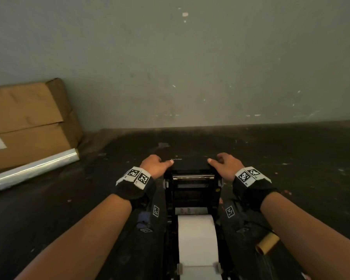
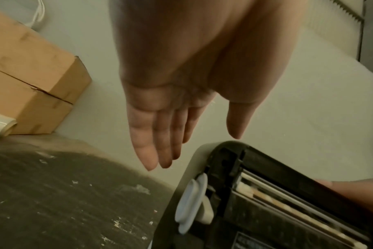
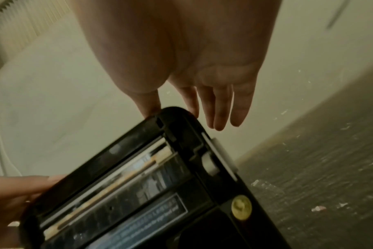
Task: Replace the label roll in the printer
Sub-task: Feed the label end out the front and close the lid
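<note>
Cardboard box and film roll crowd the left side.

black printer, white label roll, brown box

My printer lid looks like black plastic, smooth with a dull sheen, and a shiny metal strip runs along its underside. The label roll is white matt paper. The grey side tabs look like smooth plastic. A small round gold sticker on the lid is glossy. The tabletop is dark, rough and scuffed with pale flecks. The box is matt brown cardboard, creased, and the film roll beside it is clear glossy plastic. The empty core near my right arm is dull brown cardboard. The wall is matt painted, chipped.
</note>
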Motion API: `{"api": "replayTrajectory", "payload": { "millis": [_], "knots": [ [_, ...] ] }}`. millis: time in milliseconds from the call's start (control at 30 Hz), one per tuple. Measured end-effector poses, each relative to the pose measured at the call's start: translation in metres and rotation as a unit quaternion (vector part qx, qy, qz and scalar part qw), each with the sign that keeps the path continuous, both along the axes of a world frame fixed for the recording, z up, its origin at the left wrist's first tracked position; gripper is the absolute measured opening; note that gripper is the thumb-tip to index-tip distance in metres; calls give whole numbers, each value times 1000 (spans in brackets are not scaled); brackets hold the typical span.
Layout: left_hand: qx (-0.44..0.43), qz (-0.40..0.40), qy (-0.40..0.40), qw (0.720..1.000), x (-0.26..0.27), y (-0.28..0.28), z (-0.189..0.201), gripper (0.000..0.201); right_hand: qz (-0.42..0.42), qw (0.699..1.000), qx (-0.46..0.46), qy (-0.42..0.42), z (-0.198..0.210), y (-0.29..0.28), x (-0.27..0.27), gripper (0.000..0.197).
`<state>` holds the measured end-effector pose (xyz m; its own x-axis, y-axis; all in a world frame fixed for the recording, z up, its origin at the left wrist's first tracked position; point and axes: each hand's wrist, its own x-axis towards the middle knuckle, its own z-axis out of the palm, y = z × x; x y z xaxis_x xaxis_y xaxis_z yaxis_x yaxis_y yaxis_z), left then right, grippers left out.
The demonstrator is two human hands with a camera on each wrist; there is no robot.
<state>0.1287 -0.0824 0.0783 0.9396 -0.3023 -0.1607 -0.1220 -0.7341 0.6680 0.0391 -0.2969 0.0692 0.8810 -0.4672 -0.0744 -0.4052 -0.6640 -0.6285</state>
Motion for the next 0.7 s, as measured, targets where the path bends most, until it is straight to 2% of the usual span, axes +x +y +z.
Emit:
{"api": "replayTrajectory", "payload": {
  "millis": [133, 367, 600, 700],
  "knots": [
    [5, -21, 23, 1000, -7, -2, -2, 46, 3, 1000, 22, 1, -4, 6, -1, 56],
    [-2, -35, 10, 999, -27, 6, 0, 40, -14, 998, 52, -46, -8, 15, -24, 56],
    [1, -82, 23, 996, -60, 31, -7, 48, -24, 987, 120, -104, -19, 34, -78, 55],
    [-3, -117, 47, 992, -84, 44, -16, 47, -26, 987, 123, -98, -29, 45, -107, 66]
  ]
}}
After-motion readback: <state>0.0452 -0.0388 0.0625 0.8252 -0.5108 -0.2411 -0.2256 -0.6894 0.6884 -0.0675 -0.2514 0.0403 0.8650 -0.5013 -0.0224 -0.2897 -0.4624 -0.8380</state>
